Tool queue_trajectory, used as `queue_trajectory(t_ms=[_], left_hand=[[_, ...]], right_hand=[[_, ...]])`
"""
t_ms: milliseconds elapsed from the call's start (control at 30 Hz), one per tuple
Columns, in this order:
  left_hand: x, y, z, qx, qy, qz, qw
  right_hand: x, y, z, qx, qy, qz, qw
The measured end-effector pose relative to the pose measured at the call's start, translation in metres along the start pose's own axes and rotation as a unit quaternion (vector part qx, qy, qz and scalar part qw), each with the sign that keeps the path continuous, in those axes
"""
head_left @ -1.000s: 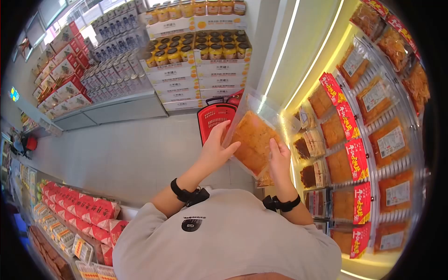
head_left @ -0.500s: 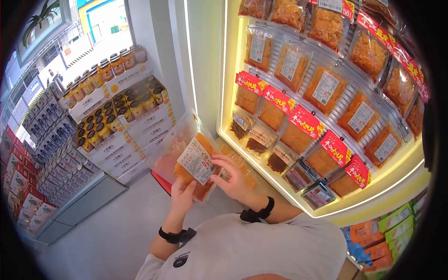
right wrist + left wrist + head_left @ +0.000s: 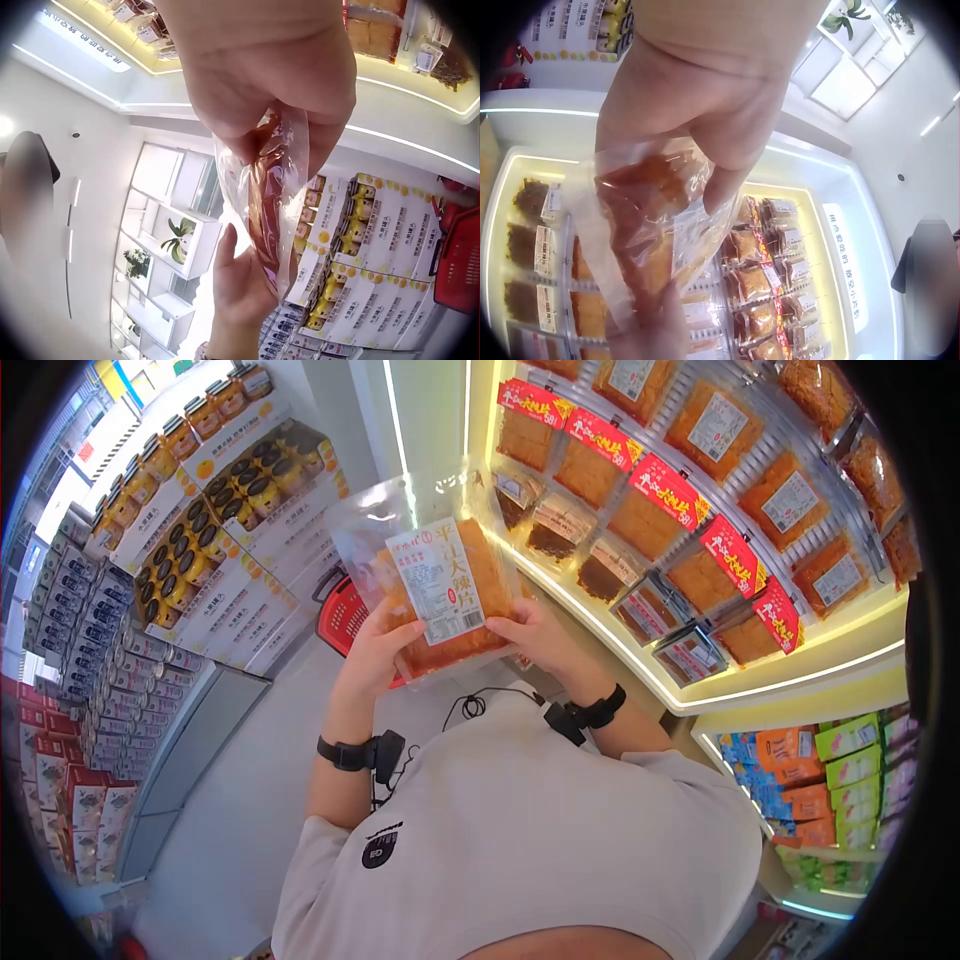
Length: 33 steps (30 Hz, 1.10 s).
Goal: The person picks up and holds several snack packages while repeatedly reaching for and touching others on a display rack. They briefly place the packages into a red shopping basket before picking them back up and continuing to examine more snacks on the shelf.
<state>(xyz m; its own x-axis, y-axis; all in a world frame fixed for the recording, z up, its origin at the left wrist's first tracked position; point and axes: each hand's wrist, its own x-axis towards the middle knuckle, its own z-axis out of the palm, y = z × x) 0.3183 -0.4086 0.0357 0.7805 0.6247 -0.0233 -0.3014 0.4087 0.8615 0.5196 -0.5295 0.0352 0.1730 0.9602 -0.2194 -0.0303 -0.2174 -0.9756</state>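
Note:
In the head view a clear plastic packet of flat orange-brown food, its white label facing up, is held between both hands. My left hand grips its lower left side with the thumb on the front, and my right hand grips the lower right side likewise. The left wrist view has the left hand round one edge of the packet, the thumb over the film. Seen edge-on in the right wrist view, the packet is pinched by the right hand. The fingers behind it are hidden in the head view.
A lit display rack with similar packets stands at the right. Boxes of jars are stacked at the left, beside stacked cans. A red basket is on the floor behind the packet. Colourful bags hang at the lower right.
The packet has turned from its plain side to its labelled side and is now more upright, held at both lower sides. The head view has swung right towards the rack.

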Motion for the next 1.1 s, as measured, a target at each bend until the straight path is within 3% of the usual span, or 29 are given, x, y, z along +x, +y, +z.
queue_trajectory(t_ms=[33,67,133,200,233,300,433,533,667,733,800,867,933,1100], left_hand=[[-0.002,0.001,-0.005,-0.005,-0.012,-0.048,0.999],[-0.001,-0.006,-0.015,-0.013,-0.022,-0.073,0.997],[-0.002,-0.013,-0.031,-0.025,-0.036,-0.104,0.994],[-0.005,-0.015,-0.050,0.008,0.016,-0.102,0.995],[-0.006,-0.015,-0.057,0.002,0.015,-0.109,0.994],[-0.009,-0.018,-0.068,-0.004,0.047,-0.088,0.995],[-0.007,-0.018,-0.073,0.023,0.094,-0.094,0.991],[0.000,-0.019,-0.075,0.028,0.108,-0.097,0.989],[0.017,-0.017,-0.075,0.078,0.120,-0.121,0.982],[0.032,-0.009,-0.075,0.141,0.108,-0.123,0.976],[0.046,-0.005,-0.077,0.164,0.106,-0.121,0.973],[0.064,0.001,-0.077,0.187,0.103,-0.130,0.968],[0.080,0.005,-0.073,0.202,0.092,-0.123,0.967],[0.114,0.012,-0.070,0.211,0.082,-0.120,0.967]], right_hand=[[0.013,0.034,-0.001,0.081,0.020,-0.048,0.995],[0.010,0.031,0.003,0.099,0.052,-0.060,0.992],[0.018,0.042,-0.014,0.015,0.136,-0.075,0.988],[0.011,0.020,-0.024,0.107,0.236,-0.100,0.961],[0.011,0.017,-0.036,0.106,0.241,-0.092,0.960],[0.008,0.015,-0.065,0.048,0.316,-0.171,0.932],[0.007,0.013,-0.103,-0.035,0.368,-0.217,0.903],[0.017,0.016,-0.116,0.123,0.420,-0.213,0.874],[0.044,0.025,-0.129,0.135,0.413,-0.215,0.875],[0.064,0.027,-0.132,0.131,0.375,-0.258,0.880],[0.083,0.027,-0.134,0.142,0.351,-0.240,0.894],[0.106,0.019,-0.131,0.098,0.348,-0.276,0.891],[0.126,0.003,-0.129,0.128,0.314,-0.259,0.904],[0.189,-0.050,-0.139,0.030,0.349,-0.313,0.883]])
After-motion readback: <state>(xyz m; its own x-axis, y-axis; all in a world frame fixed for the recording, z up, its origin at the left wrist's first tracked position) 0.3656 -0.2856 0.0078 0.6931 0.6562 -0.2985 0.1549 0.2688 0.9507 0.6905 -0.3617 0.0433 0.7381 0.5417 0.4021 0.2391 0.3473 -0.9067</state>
